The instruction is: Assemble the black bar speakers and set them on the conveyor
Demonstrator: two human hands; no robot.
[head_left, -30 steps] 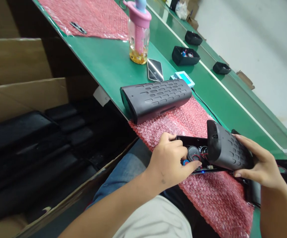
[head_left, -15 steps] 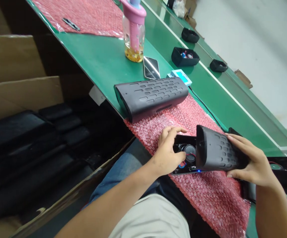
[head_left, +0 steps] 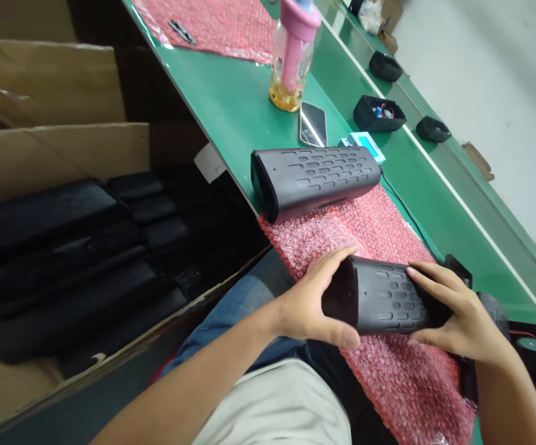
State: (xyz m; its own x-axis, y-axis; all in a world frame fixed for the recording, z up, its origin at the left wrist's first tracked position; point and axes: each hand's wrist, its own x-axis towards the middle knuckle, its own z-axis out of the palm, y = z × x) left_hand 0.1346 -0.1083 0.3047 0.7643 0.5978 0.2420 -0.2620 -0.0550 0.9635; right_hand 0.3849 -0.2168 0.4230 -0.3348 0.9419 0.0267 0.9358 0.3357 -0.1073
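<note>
A dark grey speaker housing (head_left: 388, 296) with a slotted grille lies over the pink bubble wrap in front of me. My right hand (head_left: 457, 309) clasps its right part, fingers along the far side and thumb along the near side. Around its left end curves my left hand (head_left: 316, 300), fingertips at the far edge and thumb at the near edge. The inner parts are hidden now by the housing and the shade at that end. Just beyond lies a second speaker (head_left: 318, 179) of the same kind, its left end facing me.
Bubble wrap (head_left: 407, 377) covers part of the green bench. Farther back are a phone (head_left: 313, 123), a light-blue meter (head_left: 365, 146) with a cable, and a drink bottle (head_left: 293, 59). Black shells (head_left: 379, 114) stand along the line. A carton (head_left: 63, 145) of black housings is at left.
The housing has slid left over the open base, covering the round driver and wires that showed before. My left hand has moved from inside the base to around its end.
</note>
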